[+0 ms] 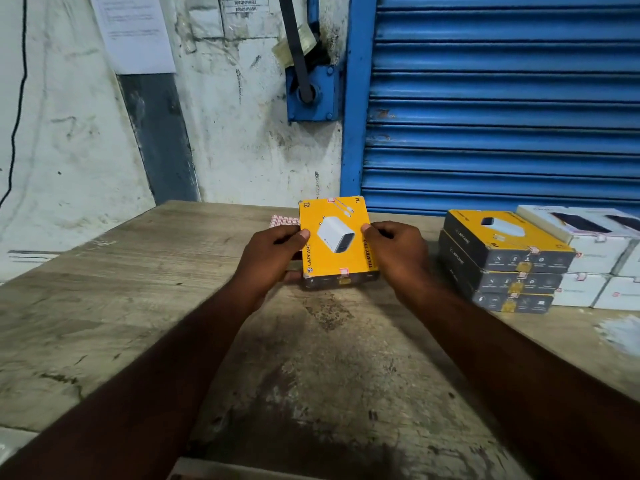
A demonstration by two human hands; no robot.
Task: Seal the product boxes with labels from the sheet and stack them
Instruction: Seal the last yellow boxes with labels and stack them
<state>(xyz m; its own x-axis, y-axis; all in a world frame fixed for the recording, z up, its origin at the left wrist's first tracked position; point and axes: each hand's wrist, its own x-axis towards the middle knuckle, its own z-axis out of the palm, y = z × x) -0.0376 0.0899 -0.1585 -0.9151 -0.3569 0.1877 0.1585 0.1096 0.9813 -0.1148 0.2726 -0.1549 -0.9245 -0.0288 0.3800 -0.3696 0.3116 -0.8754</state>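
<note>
Yellow product box [334, 237] near the table's [138, 306] far edge is gripped at both sides by left hand [273, 258] and right hand [398, 251], fingers underneath hidden. Behind it, the label sheet [282, 221] is mostly covered. Stacked boxes [498, 268] stand at the right edge; white boxes [595, 251] beyond are cut off.

A worn, stained wooden table [104, 323] filled the near part of the scene. Behind it on the left rose a grimy white wall [69, 133] with a printed paper sheet [135, 29], a grey vertical band [161, 140] and a thin black cable [14, 140] at the far left. To the right stood a closed blue roller shutter [502, 98], with a blue bracket [311, 95] holding a black bar [294, 36] beside its frame.
</note>
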